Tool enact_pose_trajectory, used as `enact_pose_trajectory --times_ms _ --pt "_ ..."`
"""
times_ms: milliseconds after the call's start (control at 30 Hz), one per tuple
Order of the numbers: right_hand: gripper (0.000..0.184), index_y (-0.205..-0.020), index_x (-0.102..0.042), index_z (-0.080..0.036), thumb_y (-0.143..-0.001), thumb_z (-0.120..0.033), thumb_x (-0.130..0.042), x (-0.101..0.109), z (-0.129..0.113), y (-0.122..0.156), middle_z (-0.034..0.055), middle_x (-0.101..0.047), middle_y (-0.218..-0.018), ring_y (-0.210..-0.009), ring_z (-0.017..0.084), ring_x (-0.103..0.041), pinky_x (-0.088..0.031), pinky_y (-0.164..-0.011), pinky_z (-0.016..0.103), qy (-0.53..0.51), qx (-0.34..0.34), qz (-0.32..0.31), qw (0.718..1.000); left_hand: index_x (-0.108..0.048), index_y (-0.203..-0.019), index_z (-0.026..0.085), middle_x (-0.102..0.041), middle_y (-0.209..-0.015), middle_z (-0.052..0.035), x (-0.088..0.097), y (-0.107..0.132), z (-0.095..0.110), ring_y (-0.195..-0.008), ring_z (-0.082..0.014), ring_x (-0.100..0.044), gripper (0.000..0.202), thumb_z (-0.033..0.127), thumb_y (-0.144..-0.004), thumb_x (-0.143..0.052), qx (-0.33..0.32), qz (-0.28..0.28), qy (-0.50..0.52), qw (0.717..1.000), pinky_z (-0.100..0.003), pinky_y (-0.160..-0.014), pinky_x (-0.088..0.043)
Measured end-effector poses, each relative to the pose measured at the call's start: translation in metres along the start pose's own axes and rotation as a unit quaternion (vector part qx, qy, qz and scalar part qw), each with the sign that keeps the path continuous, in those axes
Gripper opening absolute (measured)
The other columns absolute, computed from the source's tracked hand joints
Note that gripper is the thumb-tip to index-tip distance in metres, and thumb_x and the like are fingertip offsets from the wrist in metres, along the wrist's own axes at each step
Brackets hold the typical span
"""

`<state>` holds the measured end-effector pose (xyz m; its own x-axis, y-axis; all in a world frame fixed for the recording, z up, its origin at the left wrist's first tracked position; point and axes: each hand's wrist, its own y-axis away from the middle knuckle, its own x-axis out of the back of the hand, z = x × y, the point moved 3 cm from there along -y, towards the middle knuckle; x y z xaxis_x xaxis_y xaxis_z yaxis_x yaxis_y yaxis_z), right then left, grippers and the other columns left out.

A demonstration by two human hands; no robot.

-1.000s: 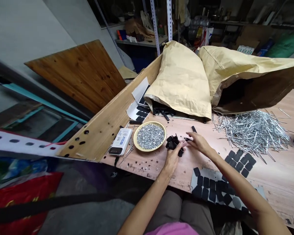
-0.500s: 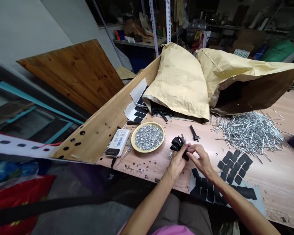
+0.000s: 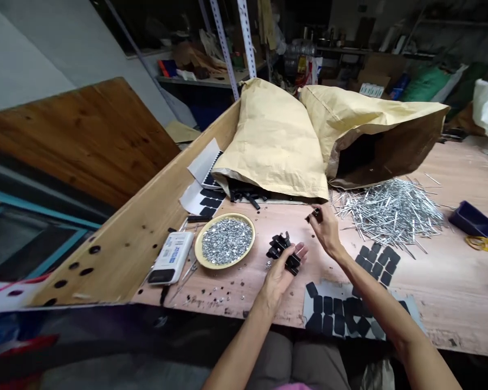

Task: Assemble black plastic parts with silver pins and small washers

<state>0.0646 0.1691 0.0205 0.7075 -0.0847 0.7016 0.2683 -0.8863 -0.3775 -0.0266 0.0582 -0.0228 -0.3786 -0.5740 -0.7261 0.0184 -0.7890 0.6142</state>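
In my left hand (image 3: 280,275) lies a black plastic clamp-like assembly (image 3: 284,252), with the thumb across it and the other fingertips showing past its right side. It may be more than one piece; I cannot tell. Farther forward and to the right, my right hand (image 3: 327,230) pinches a smaller black plastic part (image 3: 316,214) between thumb and fingers, just above the table. A yellow bowl (image 3: 198,254) of small metal nuts stands left of my left hand. Some loose nuts (image 3: 268,265) lie beside the assembly.
Two large paper sacks (image 3: 282,138) lie at the back, one spilling black parts. Metal rods (image 3: 394,214) are heaped at right, near a dark blue box (image 3: 472,218). Black pads (image 3: 337,307) lie in front. At left are a white device (image 3: 173,257) and a wooden side board (image 3: 146,211).
My right hand has left the assembly, reached forward and picked up the black part that lay on the table. My left hand still holds the assembly. The view has turned right.
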Motion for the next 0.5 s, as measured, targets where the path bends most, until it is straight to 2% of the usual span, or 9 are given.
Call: enact_pose_trajectory --times_ms 100,167,233,300,400,500 --pt "0.017 -0.097 -0.063 -0.021 -0.087 -0.022 -0.049 0.019 -0.003 0.053 0.0055 -0.066 -0.09 -0.085 0.02 -0.063 -0.053 -0.075 0.035 -0.08 0.034 0.038 0.995 -0.064 -0.077 0.014 -0.071 -0.089 -0.0075 -0.009 -0.001 -0.01 -0.089 -0.0199 -0.067 0.015 0.009 -0.066 -0.073 0.004 -0.025 0.028 0.999 -0.03 -0.08 -0.052" --pt "0.021 -0.099 -0.064 -0.023 -0.089 -0.021 -0.046 0.027 -0.004 0.084 0.0063 -0.067 -0.098 -0.1 0.022 -0.061 -0.051 -0.085 0.04 -0.071 0.093 0.019 0.993 -0.065 -0.078 0.013 -0.071 -0.082 -0.0054 -0.012 -0.003 -0.019 -0.08 -0.0167 -0.067 0.016 0.006 -0.065 -0.072 0.022 -0.026 0.023 0.999 -0.027 -0.075 -0.052" --pt "0.023 -0.104 -0.065 -0.025 -0.091 -0.022 -0.045 0.035 0.001 0.1 0.0071 -0.064 -0.112 -0.113 0.024 -0.055 -0.048 -0.091 0.044 -0.036 0.145 -0.023 0.989 -0.066 -0.076 0.012 -0.07 -0.074 -0.0042 -0.012 -0.004 -0.027 -0.07 -0.0148 -0.066 0.016 0.006 -0.063 -0.074 0.054 -0.026 -0.009 0.998 -0.026 -0.069 -0.053" --pt "0.025 -0.108 -0.065 -0.026 -0.091 -0.025 -0.047 0.046 0.018 0.095 0.0077 -0.059 -0.119 -0.112 0.024 -0.054 -0.049 -0.088 0.044 0.007 0.138 -0.05 0.989 -0.067 -0.074 0.011 -0.069 -0.07 -0.0042 -0.011 -0.005 -0.032 -0.064 -0.0152 -0.065 0.018 0.01 -0.06 -0.077 0.065 -0.034 -0.052 0.996 -0.028 -0.065 -0.053" --pt "0.028 -0.109 -0.066 -0.024 -0.092 -0.022 -0.044 0.066 0.062 0.057 0.0103 -0.059 -0.111 -0.091 0.022 -0.058 -0.051 -0.072 0.039 0.134 0.052 -0.03 0.989 -0.067 -0.074 0.012 -0.069 -0.068 -0.004 -0.01 -0.003 -0.032 -0.063 -0.0164 -0.065 0.029 0.016 -0.051 -0.084 0.013 -0.036 -0.103 0.994 -0.028 -0.061 -0.051" --pt "0.029 -0.094 -0.071 -0.02 -0.089 -0.014 -0.044 0.075 0.101 0.019 0.0144 -0.061 -0.108 -0.086 0.025 -0.054 -0.046 -0.067 0.039 0.31 0.021 -0.074 0.948 -0.068 -0.072 0.012 -0.07 -0.067 -0.004 -0.01 0.0 -0.031 -0.063 -0.0169 -0.066 0.035 0.023 -0.045 -0.087 -0.059 -0.021 -0.144 0.988 -0.028 -0.063 -0.051"
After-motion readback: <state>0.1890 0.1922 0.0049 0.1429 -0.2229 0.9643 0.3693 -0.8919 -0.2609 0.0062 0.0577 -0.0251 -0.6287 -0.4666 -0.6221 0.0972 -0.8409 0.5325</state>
